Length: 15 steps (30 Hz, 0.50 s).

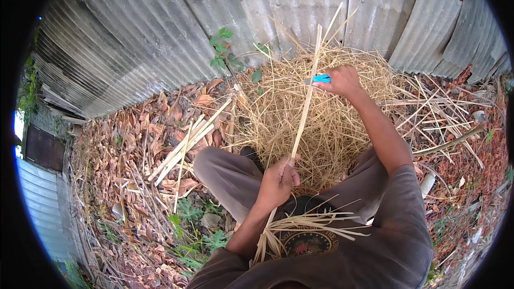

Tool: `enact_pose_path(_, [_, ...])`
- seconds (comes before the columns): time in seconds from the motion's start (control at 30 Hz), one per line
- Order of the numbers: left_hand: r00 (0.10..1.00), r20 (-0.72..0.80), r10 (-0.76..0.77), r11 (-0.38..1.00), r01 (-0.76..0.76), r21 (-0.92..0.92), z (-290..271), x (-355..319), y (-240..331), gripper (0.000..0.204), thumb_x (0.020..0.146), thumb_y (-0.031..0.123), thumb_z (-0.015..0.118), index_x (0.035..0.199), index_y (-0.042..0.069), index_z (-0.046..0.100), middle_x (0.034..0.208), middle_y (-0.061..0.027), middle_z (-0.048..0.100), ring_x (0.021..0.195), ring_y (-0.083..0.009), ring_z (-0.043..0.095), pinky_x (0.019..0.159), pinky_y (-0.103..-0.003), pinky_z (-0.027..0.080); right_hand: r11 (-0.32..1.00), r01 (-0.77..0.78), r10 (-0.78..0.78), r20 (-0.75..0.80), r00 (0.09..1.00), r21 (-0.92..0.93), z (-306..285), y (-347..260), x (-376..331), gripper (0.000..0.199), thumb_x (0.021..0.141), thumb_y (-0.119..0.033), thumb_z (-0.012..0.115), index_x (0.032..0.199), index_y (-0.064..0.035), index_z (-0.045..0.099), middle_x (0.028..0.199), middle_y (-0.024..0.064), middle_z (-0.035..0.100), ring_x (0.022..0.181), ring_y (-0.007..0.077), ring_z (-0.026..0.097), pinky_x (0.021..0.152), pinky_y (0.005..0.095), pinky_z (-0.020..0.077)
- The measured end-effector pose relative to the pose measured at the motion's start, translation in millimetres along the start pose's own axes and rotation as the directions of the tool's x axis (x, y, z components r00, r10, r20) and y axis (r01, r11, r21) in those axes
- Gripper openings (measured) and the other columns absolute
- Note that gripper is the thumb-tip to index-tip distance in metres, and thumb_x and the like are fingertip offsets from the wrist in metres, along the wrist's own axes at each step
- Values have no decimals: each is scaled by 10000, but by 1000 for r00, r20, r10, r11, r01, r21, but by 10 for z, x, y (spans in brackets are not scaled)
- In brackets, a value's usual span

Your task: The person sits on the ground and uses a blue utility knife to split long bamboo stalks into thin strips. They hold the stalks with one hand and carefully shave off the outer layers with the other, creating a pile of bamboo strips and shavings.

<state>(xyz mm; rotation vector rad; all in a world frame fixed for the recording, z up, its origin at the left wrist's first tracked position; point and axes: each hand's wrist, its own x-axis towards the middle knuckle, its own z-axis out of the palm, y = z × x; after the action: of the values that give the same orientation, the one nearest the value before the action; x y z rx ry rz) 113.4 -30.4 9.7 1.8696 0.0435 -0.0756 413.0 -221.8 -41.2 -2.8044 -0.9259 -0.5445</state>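
Note:
My left hand (278, 184) is closed around the lower part of a long pale bamboo strip (305, 112), which slants up and away in front of me. Farther up, my right hand (342, 81) grips a blue-handled utility knife (322, 78). Its blade points left and meets the strip, though whether it cuts in is too small to tell. A bundle of thin split strips (300, 226) lies against my shirt, below the left hand. Between my legs spreads a big heap of fine straw-coloured shavings (332, 123).
Corrugated metal sheets (305, 0) stand as a fence behind the heap. Wider strips (187, 142) lie on dry leaves to the left. More loose strips (439, 112) and a stick (450, 142) are scattered at the right. Green weeds (190, 211) grow near my left knee.

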Motion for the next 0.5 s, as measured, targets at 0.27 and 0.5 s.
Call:
enact_pose_path(0.27, [1000, 6, -6, 999, 6, 38, -47, -190, -15, 314, 1031, 194, 386, 1208, 1, 559, 595, -17, 550, 581, -65, 526, 550, -231, 393, 980, -192, 189, 63, 980, 45, -134, 183, 79, 816, 790, -827, 379, 695, -76, 683, 520, 80, 570, 549, 224, 629, 522, 396, 501])
enact_pose_path(0.5, [995, -10, -94, 995, 95, 35, -259, -79, 25, 299, 1020, 169, 416, 1195, -21, 568, 626, -54, 607, 476, -77, 474, 483, -257, 398, -75, -795, -114, 787, 606, 602, -273, -77, 6, 754, 812, -839, 298, 493, -156, 273, 403, -46, 240, 316, 70, 233, 311, 246, 209])
